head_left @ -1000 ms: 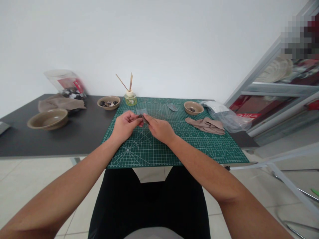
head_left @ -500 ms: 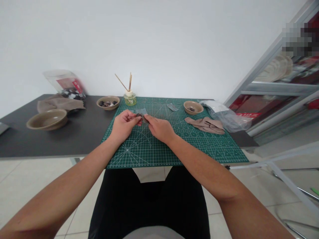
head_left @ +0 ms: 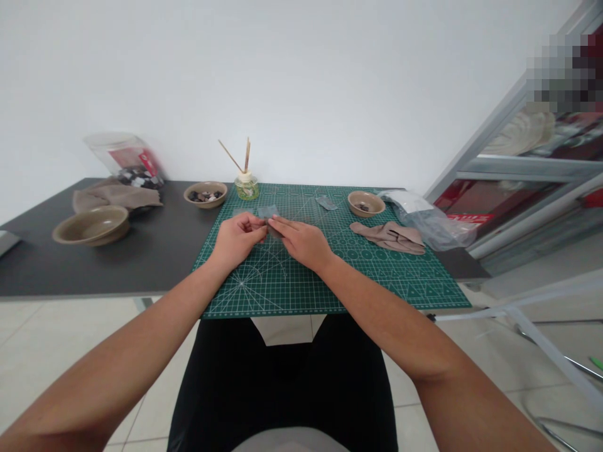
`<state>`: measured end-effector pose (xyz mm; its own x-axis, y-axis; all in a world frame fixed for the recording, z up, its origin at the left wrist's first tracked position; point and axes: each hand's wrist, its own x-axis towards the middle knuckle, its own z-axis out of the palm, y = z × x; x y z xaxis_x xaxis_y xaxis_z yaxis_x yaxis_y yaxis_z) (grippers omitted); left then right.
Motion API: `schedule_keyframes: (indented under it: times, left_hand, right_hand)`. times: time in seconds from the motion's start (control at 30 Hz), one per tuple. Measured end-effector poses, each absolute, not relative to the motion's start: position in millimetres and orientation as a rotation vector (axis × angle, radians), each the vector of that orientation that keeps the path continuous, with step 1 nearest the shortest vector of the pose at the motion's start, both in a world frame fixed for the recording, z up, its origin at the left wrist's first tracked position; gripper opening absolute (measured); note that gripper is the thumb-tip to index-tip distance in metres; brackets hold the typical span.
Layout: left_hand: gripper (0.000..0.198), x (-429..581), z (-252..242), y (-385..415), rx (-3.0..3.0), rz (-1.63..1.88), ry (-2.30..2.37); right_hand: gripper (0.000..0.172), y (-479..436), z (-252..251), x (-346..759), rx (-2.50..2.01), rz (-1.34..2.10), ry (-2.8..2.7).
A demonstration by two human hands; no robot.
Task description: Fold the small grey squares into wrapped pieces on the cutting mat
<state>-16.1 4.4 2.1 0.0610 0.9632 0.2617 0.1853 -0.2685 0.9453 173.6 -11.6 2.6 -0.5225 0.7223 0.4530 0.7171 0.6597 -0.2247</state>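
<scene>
My left hand (head_left: 237, 238) and my right hand (head_left: 301, 242) meet over the far middle of a green cutting mat (head_left: 330, 276). Both pinch a small grey see-through pouch (head_left: 268, 213) between thumbs and fingertips, fingers closed on it. What is inside the pouch is too small to make out. Another small grey pouch (head_left: 326, 202) lies flat on the mat further back right.
A tan bowl with dark bits (head_left: 366, 203), a folded beige cloth (head_left: 390, 236) and a clear plastic bag (head_left: 426, 218) sit right. A reed diffuser (head_left: 246, 183), a bowl of stones (head_left: 205, 194), an empty bowl (head_left: 91, 225), a cloth (head_left: 115, 196) and a tipped jar (head_left: 125, 159) sit left. Metal shelving (head_left: 527, 169) stands right.
My hands have drawn closer together around the pouch, the right fingers sliding left over it. Nothing else on the table has moved.
</scene>
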Motion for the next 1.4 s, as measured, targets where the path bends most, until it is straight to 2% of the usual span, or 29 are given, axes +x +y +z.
schedule_keyframes:
  times: [0.27,0.53,0.73,0.9,1.13,1.27,1.4]
  left_hand:
    - [0.009,-17.5,0.3,5.6,1.648,1.279,1.225]
    - [0.021,-16.0,-0.7,7.5,1.633,1.401,1.14]
    - [0.02,-15.9,0.5,8.2,1.61,1.229,1.155]
    - [0.018,-14.4,4.4,5.3,1.573,1.222,1.167]
    - [0.033,-13.7,-1.5,8.6,1.459,1.235,1.01]
    - [0.027,-14.3,0.1,7.3,1.533,1.243,1.008]
    - [0.03,-15.2,1.8,6.1,1.571,1.186,1.034]
  right_hand:
    - [0.05,-12.1,3.0,172.7,-1.086,0.009,-2.379]
    - [0.049,-12.0,6.1,177.3,-1.24,-0.01,-2.289]
    - [0.05,-9.3,-0.3,177.7,-1.131,0.042,-2.23]
    - [0.046,-4.4,-6.1,179.8,-1.021,0.156,-2.113]
    - [0.041,-0.8,-7.9,181.0,-0.959,0.269,-2.089]
    - [0.037,-1.4,-6.2,179.7,-1.014,0.291,-2.106]
    - [0.033,-0.8,-5.7,179.4,-1.046,0.3,-2.11]
